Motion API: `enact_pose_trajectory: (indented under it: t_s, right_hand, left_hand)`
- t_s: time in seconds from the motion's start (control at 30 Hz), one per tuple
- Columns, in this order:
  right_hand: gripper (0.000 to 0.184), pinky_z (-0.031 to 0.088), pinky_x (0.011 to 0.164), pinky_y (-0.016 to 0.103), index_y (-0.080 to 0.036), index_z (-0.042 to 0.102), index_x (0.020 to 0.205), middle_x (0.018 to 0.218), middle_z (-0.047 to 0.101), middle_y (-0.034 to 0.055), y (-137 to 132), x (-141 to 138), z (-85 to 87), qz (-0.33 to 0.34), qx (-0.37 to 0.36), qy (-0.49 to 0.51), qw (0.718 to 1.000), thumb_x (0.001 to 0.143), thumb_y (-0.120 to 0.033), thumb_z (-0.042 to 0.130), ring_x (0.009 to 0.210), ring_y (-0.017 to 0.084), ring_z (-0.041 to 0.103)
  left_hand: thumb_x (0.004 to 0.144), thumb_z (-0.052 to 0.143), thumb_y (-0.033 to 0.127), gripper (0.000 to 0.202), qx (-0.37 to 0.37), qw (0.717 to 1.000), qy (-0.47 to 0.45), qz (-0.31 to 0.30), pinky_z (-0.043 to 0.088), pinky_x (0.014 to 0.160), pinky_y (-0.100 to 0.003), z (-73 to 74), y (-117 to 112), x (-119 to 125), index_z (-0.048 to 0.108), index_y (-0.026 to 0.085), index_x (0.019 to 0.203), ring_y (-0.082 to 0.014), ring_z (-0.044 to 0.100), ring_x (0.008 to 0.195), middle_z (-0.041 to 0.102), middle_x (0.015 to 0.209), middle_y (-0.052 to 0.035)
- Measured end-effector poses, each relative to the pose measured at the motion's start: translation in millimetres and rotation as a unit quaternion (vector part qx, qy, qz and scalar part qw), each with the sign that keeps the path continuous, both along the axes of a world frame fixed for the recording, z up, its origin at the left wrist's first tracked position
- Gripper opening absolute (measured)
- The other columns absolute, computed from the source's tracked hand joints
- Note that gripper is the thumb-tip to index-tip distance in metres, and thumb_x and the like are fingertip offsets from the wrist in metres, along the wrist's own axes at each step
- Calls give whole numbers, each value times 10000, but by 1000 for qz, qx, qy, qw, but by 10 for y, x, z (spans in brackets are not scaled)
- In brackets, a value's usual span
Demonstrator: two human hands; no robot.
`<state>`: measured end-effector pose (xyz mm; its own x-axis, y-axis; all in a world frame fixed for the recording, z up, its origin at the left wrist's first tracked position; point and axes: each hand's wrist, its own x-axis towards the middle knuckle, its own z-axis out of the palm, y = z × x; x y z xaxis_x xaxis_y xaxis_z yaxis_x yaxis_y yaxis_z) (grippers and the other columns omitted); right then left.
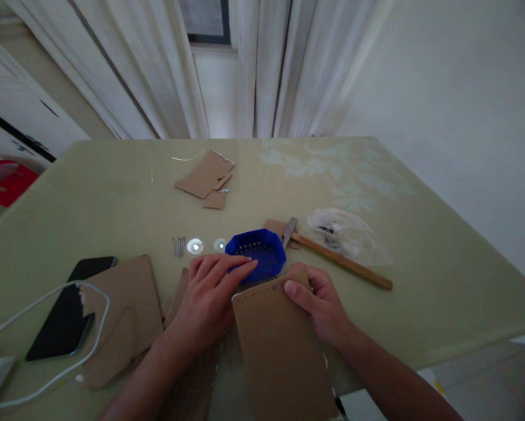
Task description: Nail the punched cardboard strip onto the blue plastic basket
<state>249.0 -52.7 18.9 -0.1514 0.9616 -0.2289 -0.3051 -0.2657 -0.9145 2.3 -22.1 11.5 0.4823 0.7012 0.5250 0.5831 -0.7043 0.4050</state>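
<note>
A person's two bare hands work at the near side of a desk (pixel 284 196) with a pale green surface. The right hand (pixel 324 304) grasps a brown cardboard panel (pixel 280 345) at its far right corner, thumb on top and fingers behind; the panel slants toward the near edge, with a row of small holes along its far side. The left hand (pixel 212 292) stretches its fingers over the near rim of a blue perforated basket (pixel 262 254); whether they pinch anything cannot be told. The panel looks light and fairly stiff, not slippery, but likely to bend or tear along the pierced row, so its plain side edges seem the safer hold. The basket looks like light, rigid plastic, best taken by its rim. Right of it lies a wooden-handled hammer (pixel 339 259), beside a clear plastic bag (pixel 361 237). To the left are several nails (pixel 181 248) and, farther left, a black smartphone (pixel 54 324) partly under a torn cardboard piece (pixel 128 310).
</note>
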Motion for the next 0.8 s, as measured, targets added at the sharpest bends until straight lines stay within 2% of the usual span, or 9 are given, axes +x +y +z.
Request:
enact_pose_trajectory:
  t_s: [0.17,0.27,0.47,0.67,0.8]
  right_hand:
    - [502,347,512,193,-189,617,735,650,491,-55,-5,-25,44,32,17,-8,999,875,-575,905,556,80,386]
    - [505,344,508,199,-195,616,752,658,500,-52,-13,-20,56,57,15,-1,998,872,-595,899,560,87,398]
    - [501,358,518,203,-192,642,787,678,523,-43,-16,-8,75,79,27,-23,996,892,-627,867,579,97,416]
    - [486,387,530,208,-187,639,761,675,517,-38,-26,-4,93,101,39,-23,994,901,-593,865,589,99,414]
    - [474,341,503,194,-177,638,747,656,491,-44,-35,-5,79,118,28,-27,992,915,-557,866,574,88,385]
  left_hand:
    - [1117,612,200,182,1,992,-117,-49,459,947,-393,52,-80,80,754,219,1229,-231,672,1051,821,1156,-66]
    - [1113,652,234,139,-5,987,-155,-37,480,898,-363,55,-96,133,761,204,1194,-202,690,995,815,1112,-59]
    - [1088,700,221,88,-18,986,-165,-32,505,891,-351,63,-74,168,785,214,1107,-193,705,964,821,1072,-43]
    - [1069,700,133,90,-19,980,-193,-53,527,906,-336,34,-118,169,763,194,1089,-183,714,978,828,1076,-44]
    - [1108,671,235,98,-27,977,-201,-70,543,921,-343,66,-171,189,759,193,1095,-196,712,994,823,1064,-56]
